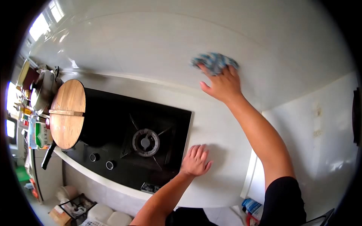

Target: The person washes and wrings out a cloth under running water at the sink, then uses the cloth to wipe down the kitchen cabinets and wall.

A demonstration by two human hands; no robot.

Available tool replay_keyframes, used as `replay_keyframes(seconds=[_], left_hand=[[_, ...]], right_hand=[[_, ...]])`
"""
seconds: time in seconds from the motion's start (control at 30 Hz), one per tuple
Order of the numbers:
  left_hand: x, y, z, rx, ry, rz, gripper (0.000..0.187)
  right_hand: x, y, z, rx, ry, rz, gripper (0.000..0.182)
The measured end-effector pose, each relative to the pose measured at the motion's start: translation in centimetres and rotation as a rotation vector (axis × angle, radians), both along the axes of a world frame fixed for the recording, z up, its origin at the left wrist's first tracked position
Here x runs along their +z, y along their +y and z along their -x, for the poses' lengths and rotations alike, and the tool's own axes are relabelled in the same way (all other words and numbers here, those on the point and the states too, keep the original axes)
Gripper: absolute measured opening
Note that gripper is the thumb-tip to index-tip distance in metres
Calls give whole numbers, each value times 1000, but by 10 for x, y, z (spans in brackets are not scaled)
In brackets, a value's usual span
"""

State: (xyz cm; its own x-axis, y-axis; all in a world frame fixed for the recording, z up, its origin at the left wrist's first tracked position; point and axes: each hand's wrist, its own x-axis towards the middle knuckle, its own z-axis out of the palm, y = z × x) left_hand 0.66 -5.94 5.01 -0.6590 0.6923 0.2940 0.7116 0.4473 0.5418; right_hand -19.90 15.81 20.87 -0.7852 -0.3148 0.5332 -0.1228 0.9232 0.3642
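Note:
A blue and white patterned cloth [215, 62] is pressed against the white wall [151, 41] under my right hand [225, 83], its fingers on the cloth and its thumb spread to the side. The cloth's edges are blurred. My left hand [194, 162] lies on the white counter [222, 132], fingers stretched out, holding nothing. It is beside the right edge of the black gas stove [109, 132], whose round burner [145, 142] is to the left of that hand.
A pan with a round wooden lid [68, 128] covers the stove's left end. Behind it stand a metal pot [41, 90] and several packages. Below left are a black crate [78, 205] and white containers [100, 213]. A blue packet [252, 206] lies low near my right arm.

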Motion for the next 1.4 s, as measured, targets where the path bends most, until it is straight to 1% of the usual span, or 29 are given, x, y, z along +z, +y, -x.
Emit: replay_keyframes(seconds=[0.03,0.07,0.13,0.2,0.23,0.27,0.33,0.4,0.43,0.47,0.5,0.57,0.63,0.67,0.7,0.77,0.8,0.87,0.9,0.97,1.03,1.07,1.1,1.17,1.2,1.27,1.3,1.33,1.4], left_hand=[[-2,-1,0,4,1,2,52],[-2,1,5,28,5,-32,52],[-1,-5,2,12,10,-42,53],[2,-7,3,33,18,-21,51],[1,-8,3,24,12,-23,52],[0,-8,4,12,6,-26,52],[2,-9,6,18,0,-33,52],[1,-11,5,12,-1,-30,52],[-1,-9,6,15,7,-41,52],[-2,-11,4,8,8,-52,52],[-2,-8,2,16,12,-68,52],[-2,-12,3,27,11,-58,52],[-1,-15,3,38,14,-76,52],[-1,-14,2,37,2,-81,52],[-1,-14,2,43,1,-95,52],[-1,-15,3,38,11,-64,52],[-2,-16,5,50,16,-70,52],[-2,-16,3,33,-26,-106,48],[0,-15,3,32,-24,-110,48],[5,-21,7,101,-148,-341,42],[25,-25,40,46,-77,-478,43],[40,-31,63,-26,-24,-605,44],[64,-38,92,27,59,-649,48],[116,-53,157,160,167,-679,58],[138,-59,192,222,201,-647,66],[180,-66,253,305,350,-662,76],[205,-70,275,339,394,-675,78],[229,-71,295,379,439,-742,79],[256,-60,332,473,401,-1020,73]], right_hand=[[19,2,-12,-103,-117,48,64],[36,15,-10,-52,140,-7,67],[97,22,7,-56,416,-118,71],[160,8,41,10,630,-112,72],[178,-16,52,-97,670,-133,80],[189,-35,71,-44,721,-128,70],[174,-66,112,113,763,-167,77],[111,-114,115,163,388,-32,90],[67,-131,109,39,148,-224,98],[11,-121,106,188,-3,-293,94],[-27,-114,99,167,-222,-324,91],[-36,-105,74,134,-348,-367,81],[33,-123,65,-51,-549,-219,75],[62,-119,71,-34,-328,-143,74],[108,-120,79,66,-57,-191,77],[175,-111,100,76,479,-234,80],[199,-119,104,-61,582,-222,83],[190,-137,123,56,643,-185,86],[171,-148,124,61,473,-242,85],[111,-146,108,103,95,-408,85],[47,-108,83,180,-320,-514,87],[36,-82,69,206,-531,-492,87],[51,-74,59,61,-637,-537,87],[101,-82,44,-124,-547,-500,85],[140,-93,41,-155,-354,-430,83],[204,-85,67,-52,197,-483,81],[234,-99,81,-17,321,-427,82],[252,-111,96,23,444,-372,83],[241,-139,122,54,443,-322,84]])
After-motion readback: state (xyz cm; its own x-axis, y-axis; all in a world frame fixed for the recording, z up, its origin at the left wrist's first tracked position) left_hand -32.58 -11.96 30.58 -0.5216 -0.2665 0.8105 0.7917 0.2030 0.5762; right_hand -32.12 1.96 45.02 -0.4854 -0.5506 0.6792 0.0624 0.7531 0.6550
